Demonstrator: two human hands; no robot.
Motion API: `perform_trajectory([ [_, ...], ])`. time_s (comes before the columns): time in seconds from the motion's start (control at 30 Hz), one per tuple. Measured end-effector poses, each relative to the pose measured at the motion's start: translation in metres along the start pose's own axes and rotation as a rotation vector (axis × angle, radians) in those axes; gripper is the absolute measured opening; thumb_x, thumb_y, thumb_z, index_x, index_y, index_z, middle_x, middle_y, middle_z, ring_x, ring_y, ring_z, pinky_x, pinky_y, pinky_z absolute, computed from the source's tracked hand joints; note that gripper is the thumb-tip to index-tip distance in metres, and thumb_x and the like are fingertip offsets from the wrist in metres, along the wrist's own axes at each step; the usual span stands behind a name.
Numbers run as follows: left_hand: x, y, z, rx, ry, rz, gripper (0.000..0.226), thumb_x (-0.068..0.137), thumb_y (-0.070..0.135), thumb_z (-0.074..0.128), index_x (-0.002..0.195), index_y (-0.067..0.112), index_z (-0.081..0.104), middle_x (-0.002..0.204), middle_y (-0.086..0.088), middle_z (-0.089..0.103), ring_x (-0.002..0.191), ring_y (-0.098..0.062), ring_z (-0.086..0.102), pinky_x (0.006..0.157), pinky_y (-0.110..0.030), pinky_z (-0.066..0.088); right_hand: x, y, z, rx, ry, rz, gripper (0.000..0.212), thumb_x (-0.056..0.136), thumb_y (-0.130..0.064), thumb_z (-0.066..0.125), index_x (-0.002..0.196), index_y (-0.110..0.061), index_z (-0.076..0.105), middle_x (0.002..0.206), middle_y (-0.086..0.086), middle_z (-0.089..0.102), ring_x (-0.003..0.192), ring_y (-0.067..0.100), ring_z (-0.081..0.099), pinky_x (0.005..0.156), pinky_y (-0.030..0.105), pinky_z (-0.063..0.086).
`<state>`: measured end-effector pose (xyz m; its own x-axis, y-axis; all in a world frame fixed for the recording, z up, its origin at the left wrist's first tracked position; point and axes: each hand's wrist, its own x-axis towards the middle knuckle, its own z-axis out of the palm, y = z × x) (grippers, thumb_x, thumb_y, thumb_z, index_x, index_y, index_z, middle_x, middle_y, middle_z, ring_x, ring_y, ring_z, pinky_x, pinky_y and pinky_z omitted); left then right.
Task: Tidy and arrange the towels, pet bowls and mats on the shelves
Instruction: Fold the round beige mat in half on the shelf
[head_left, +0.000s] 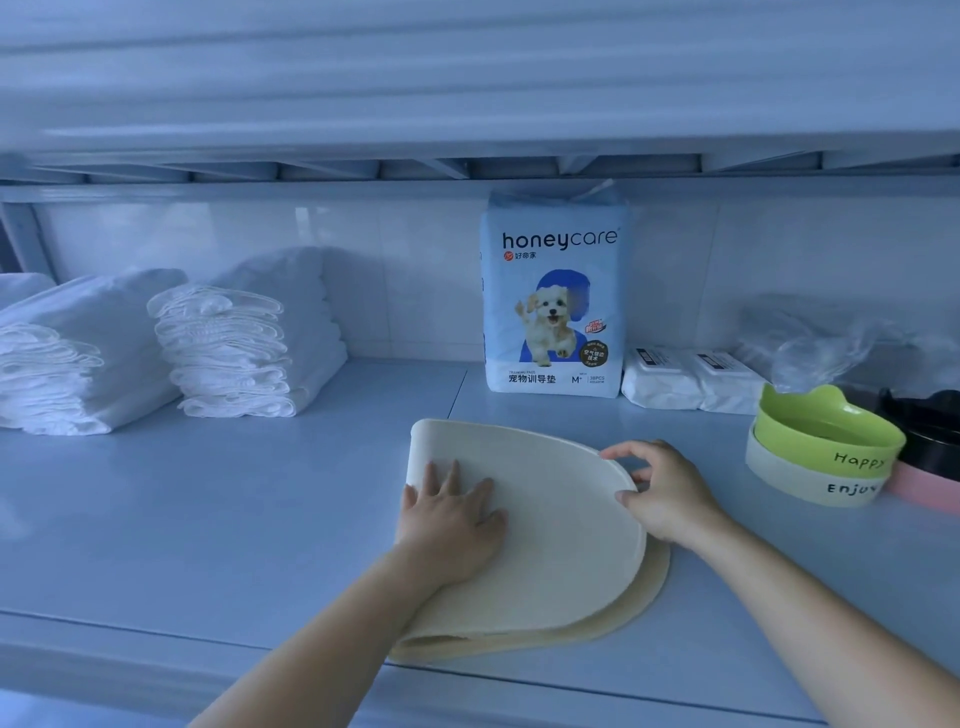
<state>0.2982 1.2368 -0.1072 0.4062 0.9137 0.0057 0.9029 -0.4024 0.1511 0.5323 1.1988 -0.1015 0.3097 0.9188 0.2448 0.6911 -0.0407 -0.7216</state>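
Note:
A cream mat (561, 540) lies folded in half on the white shelf (234, 519), fold at the left, rounded edges at the right. My left hand (449, 519) presses flat on its top layer, fingers spread. My right hand (667, 493) pinches the upper layer's right edge between thumb and fingers. Two piles of folded white towels (244, 348) (72, 358) sit at the back left. Stacked pet bowls, a green one (826, 431) in a pale one (810, 478), stand at the right, next to a black bowl (930, 431) on a pink one (924, 491).
A blue-and-white pack of pet training pads (553, 301) stands upright against the tiled back wall. Two white wipe packs (691, 384) lie right of it, with crumpled clear plastic (815, 343) behind the bowls. The upper shelf's underside (467, 166) hangs low overhead.

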Motion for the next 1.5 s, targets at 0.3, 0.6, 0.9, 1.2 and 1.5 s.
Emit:
perform_trajectory([
  [0.3,0.001,-0.002,0.012,0.005,0.115,0.008,0.048,0.096,0.045,0.028,0.143,0.035,0.027,0.156,-0.002,0.013,0.144,-0.016,0.005,0.114,-0.041,0.007,0.011,0.009,-0.001,-0.168,-0.137,-0.037,0.034,0.077,-0.011,0.063,0.105,-0.029,0.062,0.113,-0.004,0.050,0.095,0.015,0.054,0.071,0.022,0.039],
  [0.6,-0.011,-0.014,-0.004,-0.513,0.387,-0.277,0.043,0.085,0.013,0.056,0.126,0.021,0.048,0.136,0.000,0.040,0.119,-0.020,0.047,0.082,-0.020,0.033,0.038,0.003,0.009,-0.281,-0.265,-0.147,0.034,0.081,-0.016,0.061,0.114,-0.022,0.060,0.123,0.005,0.048,0.110,0.021,0.053,0.084,0.024,0.039],
  [0.9,-0.024,-0.002,-0.015,-0.434,0.245,-0.573,0.053,0.082,0.042,0.061,0.122,0.012,0.045,0.121,-0.004,0.053,0.110,-0.024,0.052,0.083,-0.028,0.040,0.053,0.002,0.012,-0.350,-0.333,-0.102,0.046,0.079,-0.033,0.059,0.124,-0.028,0.050,0.133,0.004,0.046,0.120,0.025,0.047,0.097,0.035,0.042],
  [1.2,-0.010,0.003,-0.026,-0.366,0.301,-0.444,0.055,0.079,0.026,0.067,0.127,0.016,0.040,0.121,-0.006,0.053,0.110,-0.026,0.051,0.081,-0.027,0.039,0.054,0.009,0.002,-0.193,-0.260,-0.078,0.061,0.072,-0.023,0.077,0.127,-0.016,0.050,0.134,0.006,0.049,0.122,0.022,0.048,0.093,0.025,0.038],
  [1.5,0.044,-0.006,-0.046,-0.229,0.225,-0.076,0.062,0.080,0.022,0.068,0.135,0.022,0.038,0.129,-0.004,0.051,0.114,-0.024,0.048,0.083,-0.026,0.035,0.025,0.007,-0.019,-0.200,-0.099,-0.056,0.057,0.075,-0.018,0.070,0.127,-0.021,0.046,0.128,0.008,0.042,0.110,0.022,0.051,0.078,0.018,0.035],
])
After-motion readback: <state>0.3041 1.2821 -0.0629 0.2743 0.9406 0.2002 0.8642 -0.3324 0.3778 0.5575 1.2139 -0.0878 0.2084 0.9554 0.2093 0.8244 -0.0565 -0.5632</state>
